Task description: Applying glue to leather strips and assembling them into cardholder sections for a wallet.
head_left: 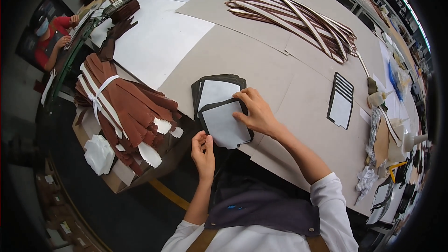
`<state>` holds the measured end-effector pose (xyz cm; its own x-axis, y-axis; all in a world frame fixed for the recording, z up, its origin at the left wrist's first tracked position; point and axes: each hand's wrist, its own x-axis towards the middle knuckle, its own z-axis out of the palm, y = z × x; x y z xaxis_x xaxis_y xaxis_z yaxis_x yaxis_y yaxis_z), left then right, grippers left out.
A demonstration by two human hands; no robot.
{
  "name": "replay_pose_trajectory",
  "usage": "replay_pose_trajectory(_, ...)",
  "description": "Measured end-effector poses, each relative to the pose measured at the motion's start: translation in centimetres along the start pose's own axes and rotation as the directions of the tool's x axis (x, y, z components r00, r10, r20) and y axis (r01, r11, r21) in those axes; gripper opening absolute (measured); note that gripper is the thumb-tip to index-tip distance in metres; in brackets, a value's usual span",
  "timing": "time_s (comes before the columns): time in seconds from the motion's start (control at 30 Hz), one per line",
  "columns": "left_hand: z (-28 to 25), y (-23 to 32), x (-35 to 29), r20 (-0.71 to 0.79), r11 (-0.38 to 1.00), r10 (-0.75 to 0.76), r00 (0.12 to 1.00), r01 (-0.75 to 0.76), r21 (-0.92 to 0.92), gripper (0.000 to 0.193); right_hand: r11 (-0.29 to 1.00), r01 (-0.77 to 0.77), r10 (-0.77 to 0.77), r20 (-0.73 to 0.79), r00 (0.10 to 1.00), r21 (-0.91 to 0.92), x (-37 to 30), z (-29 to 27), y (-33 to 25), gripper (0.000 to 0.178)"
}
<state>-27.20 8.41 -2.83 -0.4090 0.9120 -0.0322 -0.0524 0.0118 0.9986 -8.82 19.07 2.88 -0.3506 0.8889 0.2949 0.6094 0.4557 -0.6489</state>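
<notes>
A light-grey panel with a black border (225, 120) lies tilted over the near end of a stack of similar dark-edged panels (218, 90). My right hand (257, 113) grips its upper right side, fingers over the top edge and thumb on the face. Below the panel's lower left corner is my left hand (203, 156), its fingers loosely curled and thumb apart, with nothing visible in it. Whether its thumb touches the panel edge is hard to tell. The near edge of the panel reaches past the table's front edge.
A tied bundle of brown and white strips (123, 105) fills a box at the left. Long brown and white strips (294, 21) lie at the back. A slotted black-edged panel (341, 101) rests at right, near glue bottles (400, 143). A co-worker (51, 37) sits far left.
</notes>
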Motion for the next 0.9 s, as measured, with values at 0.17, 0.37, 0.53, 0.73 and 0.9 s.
replay_pose_trajectory(0.17, 0.1, 1.0, 0.8, 0.01, 0.981, 0.103, 0.995, -0.103, 0.164, 0.031, 0.998, -0.06, 0.06, -0.012, 0.998, 0.01, 0.4, 0.3, -0.9, 0.037)
replay_pose_trajectory(0.37, 0.3, 1.3, 1.0, 0.003, 0.963, 0.167, 0.986, -0.164, 0.213, 0.033, 1.0, 0.014, -0.015, -0.039, 0.999, -0.01, 0.6, 0.5, -1.0, 0.034)
replay_pose_trajectory(0.53, 0.1, 1.9, 0.6, 0.002, 0.961, 0.173, 0.985, -0.169, 0.221, 0.027, 0.973, 0.147, -0.17, -0.123, 0.978, -0.175, 0.0, 0.8, -1.0, 0.033)
replay_pose_trajectory(0.73, 0.3, 2.8, 0.3, 0.028, 0.929, 0.273, 0.961, -0.272, 0.251, 0.02, 0.961, 0.165, -0.193, -0.109, 0.975, -0.222, -0.8, 1.8, -0.4, 0.032)
replay_pose_trajectory(0.9, 0.7, 3.1, 0.6, 0.06, 0.836, 0.392, 0.918, -0.383, 0.393, 0.022, 0.96, 0.166, -0.202, -0.145, 0.969, -0.227, -1.0, 2.2, -0.4, 0.03)
